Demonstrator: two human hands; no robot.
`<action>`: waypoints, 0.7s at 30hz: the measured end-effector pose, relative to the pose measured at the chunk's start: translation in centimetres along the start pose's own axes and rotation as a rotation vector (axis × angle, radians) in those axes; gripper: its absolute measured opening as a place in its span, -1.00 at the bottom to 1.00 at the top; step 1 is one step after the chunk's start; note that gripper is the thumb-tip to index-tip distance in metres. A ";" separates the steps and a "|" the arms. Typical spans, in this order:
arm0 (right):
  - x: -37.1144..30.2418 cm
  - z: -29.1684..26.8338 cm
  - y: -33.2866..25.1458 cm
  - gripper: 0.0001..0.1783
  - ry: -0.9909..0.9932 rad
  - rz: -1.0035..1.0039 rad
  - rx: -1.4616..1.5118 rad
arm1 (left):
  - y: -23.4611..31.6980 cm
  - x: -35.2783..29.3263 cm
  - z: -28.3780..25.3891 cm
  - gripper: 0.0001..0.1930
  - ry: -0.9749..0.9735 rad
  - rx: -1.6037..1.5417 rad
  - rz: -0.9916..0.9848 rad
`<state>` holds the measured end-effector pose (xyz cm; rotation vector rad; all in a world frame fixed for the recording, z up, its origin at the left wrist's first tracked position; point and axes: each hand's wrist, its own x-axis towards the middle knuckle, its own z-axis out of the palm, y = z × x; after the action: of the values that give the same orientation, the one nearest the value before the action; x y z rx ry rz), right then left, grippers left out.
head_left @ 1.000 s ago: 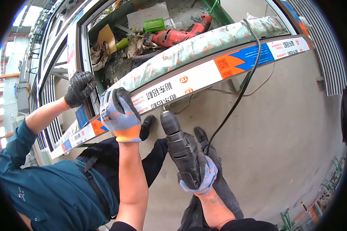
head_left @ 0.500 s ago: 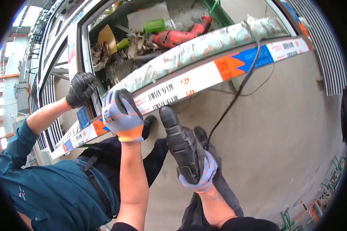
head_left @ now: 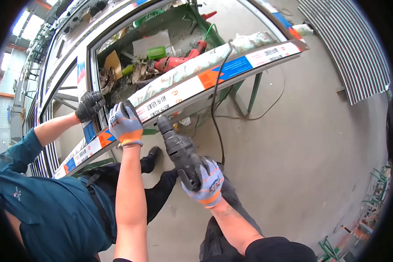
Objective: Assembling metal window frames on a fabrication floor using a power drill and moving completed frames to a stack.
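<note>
In a grey-blue glove with orange trim, my left hand (head_left: 125,123) is closed over the near bar of a metal window frame (head_left: 190,88), which carries white, orange and blue protective tape. My right hand (head_left: 208,181), gloved alike, grips a black corded power drill (head_left: 180,150) by its rear end. The drill's front end points up and left at the outer side of the bar, close to my left hand. Whether its tip touches the bar I cannot tell. A black cord (head_left: 215,107) drapes over the frame and runs down behind the drill.
At left, a co-worker in a teal shirt (head_left: 61,209) rests a black-gloved hand (head_left: 91,106) on the frame corner. Inside the frame opening lie a red power tool (head_left: 172,63), a green box (head_left: 156,53) and scraps. Corrugated sheeting (head_left: 349,48) lies at far right; green stands (head_left: 329,249) are lower right.
The view has shifted, so the frame and workers appear further left. My right hand has brought the drill's front end nearer to the bar. My left hand keeps its hold.
</note>
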<state>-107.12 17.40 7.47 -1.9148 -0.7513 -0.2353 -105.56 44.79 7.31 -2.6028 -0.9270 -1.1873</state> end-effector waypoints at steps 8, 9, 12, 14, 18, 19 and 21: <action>-0.9 -2.1 0.2 -0.48 0.063 -0.073 0.014 | 0.6 0.3 -0.8 -0.84 -0.111 0.061 -0.049; -0.2 -2.8 0.1 -0.49 0.022 -0.089 0.019 | 0.4 0.4 -0.6 -0.83 -0.096 0.054 -0.052; -0.8 -3.5 0.7 -0.48 -0.025 0.001 0.107 | -0.1 0.0 0.0 -0.80 -0.020 0.064 -0.007; -1.7 -5.0 1.3 -0.40 0.011 -0.033 0.091 | 0.6 0.1 -0.2 -0.81 -0.072 0.060 -0.045; -2.1 -12.3 1.9 -0.29 -0.163 0.098 0.165 | 0.1 0.8 -0.3 -0.81 -0.158 0.052 -0.081; -1.6 -14.3 2.3 -0.26 -0.288 0.147 0.229 | -0.1 0.5 0.1 -0.80 -0.119 0.056 -0.047; -1.9 -18.0 2.9 -0.23 -0.244 0.263 0.332 | 0.0 0.2 0.1 -0.80 -0.075 0.053 -0.052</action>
<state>-103.92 0.14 12.65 -1.7156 -0.6417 0.2753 -105.42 44.90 7.40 -2.6125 -1.0317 -1.0686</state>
